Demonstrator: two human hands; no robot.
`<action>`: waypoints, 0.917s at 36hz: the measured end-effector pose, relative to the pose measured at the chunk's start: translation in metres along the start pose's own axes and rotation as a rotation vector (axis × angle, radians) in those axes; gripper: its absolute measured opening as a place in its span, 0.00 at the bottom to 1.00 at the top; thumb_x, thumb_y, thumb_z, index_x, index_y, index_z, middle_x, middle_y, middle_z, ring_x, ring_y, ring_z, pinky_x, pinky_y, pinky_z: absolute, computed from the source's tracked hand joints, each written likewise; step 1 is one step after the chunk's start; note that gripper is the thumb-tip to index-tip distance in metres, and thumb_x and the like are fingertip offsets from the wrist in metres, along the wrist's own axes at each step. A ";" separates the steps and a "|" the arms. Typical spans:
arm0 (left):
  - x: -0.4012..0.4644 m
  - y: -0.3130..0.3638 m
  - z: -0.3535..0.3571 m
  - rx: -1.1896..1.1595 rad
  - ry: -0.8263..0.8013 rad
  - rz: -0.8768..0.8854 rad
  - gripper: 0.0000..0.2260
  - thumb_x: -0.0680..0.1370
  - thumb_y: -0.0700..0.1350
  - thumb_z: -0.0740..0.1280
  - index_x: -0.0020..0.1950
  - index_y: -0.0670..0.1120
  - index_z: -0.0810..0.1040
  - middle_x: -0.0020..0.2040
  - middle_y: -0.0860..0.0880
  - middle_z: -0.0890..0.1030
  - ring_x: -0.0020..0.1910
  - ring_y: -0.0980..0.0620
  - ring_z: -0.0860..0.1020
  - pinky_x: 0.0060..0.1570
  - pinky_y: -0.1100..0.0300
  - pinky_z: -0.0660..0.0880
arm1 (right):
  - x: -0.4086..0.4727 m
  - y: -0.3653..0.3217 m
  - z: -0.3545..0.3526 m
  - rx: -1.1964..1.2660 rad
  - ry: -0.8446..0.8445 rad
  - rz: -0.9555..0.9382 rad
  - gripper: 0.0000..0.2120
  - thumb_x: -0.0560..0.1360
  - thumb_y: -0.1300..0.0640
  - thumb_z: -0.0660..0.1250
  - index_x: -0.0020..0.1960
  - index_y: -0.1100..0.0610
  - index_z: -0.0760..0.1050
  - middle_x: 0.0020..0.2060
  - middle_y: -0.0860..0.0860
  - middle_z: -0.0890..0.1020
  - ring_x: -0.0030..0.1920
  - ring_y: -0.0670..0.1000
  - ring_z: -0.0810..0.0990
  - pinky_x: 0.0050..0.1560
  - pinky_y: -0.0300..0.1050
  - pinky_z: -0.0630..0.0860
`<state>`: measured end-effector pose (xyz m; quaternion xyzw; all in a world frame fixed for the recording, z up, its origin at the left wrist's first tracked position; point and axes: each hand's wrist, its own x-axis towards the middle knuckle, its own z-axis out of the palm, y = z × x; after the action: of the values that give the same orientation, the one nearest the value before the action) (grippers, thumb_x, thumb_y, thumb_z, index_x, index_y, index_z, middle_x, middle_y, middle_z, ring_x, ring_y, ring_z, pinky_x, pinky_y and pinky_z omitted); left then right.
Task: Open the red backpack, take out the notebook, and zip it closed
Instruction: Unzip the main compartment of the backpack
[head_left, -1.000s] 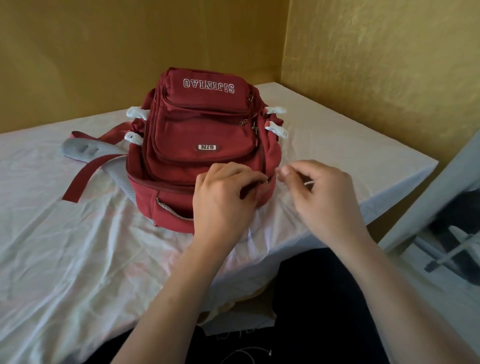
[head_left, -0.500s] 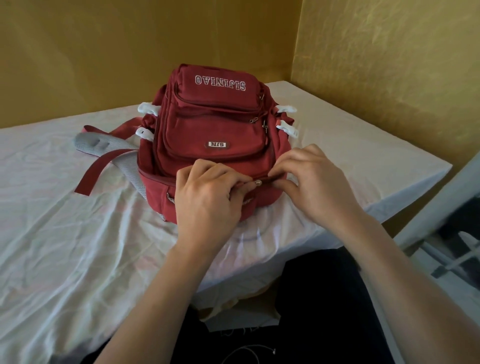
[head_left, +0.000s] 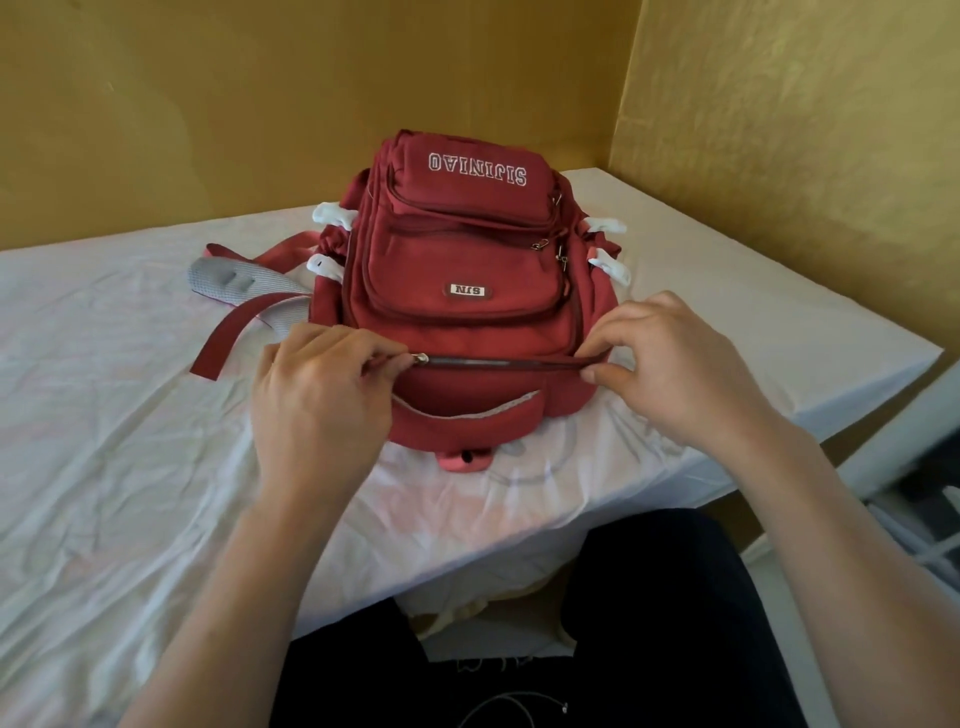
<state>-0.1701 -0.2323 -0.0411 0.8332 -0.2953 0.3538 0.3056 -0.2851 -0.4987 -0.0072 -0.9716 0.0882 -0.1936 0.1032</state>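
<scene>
White wrinkled sheet over the table (head_left: 130, 467), yellow walls (head_left: 260, 104) meeting in a corner behind; that's your workspace.

Nearest you, both hands are on the near end of the red canvas backpack (head_left: 457, 280). Your left hand (head_left: 317, 405) has fingers curled, thumb and forefinger pinching the small metal zipper pull (head_left: 418, 358). Your right hand (head_left: 675, 374) pinches the red fabric at the other end of the main zipper line (head_left: 509, 362), keeping it taut. The line runs straight across between your two hands.

Progress, as I read it: early. The main zipper looks partway run, pull now at your left fingertips, and a dark slit shows between the two hands, but I can't tell how wide it gapes. No notebook in view, so take-out isn't done and re-zipping is still ahead.

Just below your hands, the padded carry handle (head_left: 467, 415) curves along the bag's near end, with a small red tab (head_left: 462, 460) hanging toward you.

Orientation: the bag lies on its back, front pockets up. Long axis runs away from you, top end at your hands, bottom end toward the wall corner. The white "SIJINIAO" lettering (head_left: 477, 169) and small "SIN" patch (head_left: 469, 290) read upside down to you, consistent with that.

Beyond your left hand, the red and grey shoulder straps (head_left: 249, 291) trail out across the sheet. White plastic side clips (head_left: 608, 244) sit past your right hand.
</scene>
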 end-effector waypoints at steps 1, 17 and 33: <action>0.000 -0.001 -0.002 -0.013 -0.017 -0.014 0.03 0.76 0.46 0.76 0.45 0.48 0.88 0.43 0.53 0.87 0.45 0.47 0.82 0.50 0.46 0.76 | 0.001 0.000 0.000 0.000 -0.005 0.001 0.08 0.74 0.50 0.76 0.52 0.47 0.86 0.52 0.41 0.84 0.58 0.49 0.73 0.52 0.48 0.74; 0.000 -0.002 -0.015 -0.139 -0.114 -0.143 0.04 0.75 0.49 0.77 0.48 0.52 0.89 0.42 0.54 0.88 0.42 0.52 0.85 0.42 0.48 0.80 | 0.025 -0.086 0.030 0.288 -0.014 -0.150 0.10 0.75 0.45 0.74 0.55 0.46 0.86 0.50 0.43 0.85 0.55 0.49 0.81 0.55 0.55 0.78; 0.008 -0.035 -0.028 -0.010 -0.052 -0.356 0.04 0.74 0.52 0.77 0.44 0.54 0.89 0.38 0.55 0.87 0.40 0.53 0.84 0.38 0.58 0.74 | 0.035 -0.117 0.044 0.272 0.030 -0.120 0.10 0.73 0.41 0.75 0.51 0.44 0.85 0.43 0.43 0.82 0.48 0.50 0.82 0.47 0.53 0.79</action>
<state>-0.1526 -0.1919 -0.0299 0.8796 -0.1528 0.2710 0.3598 -0.2205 -0.3866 -0.0070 -0.9492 0.0042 -0.2242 0.2209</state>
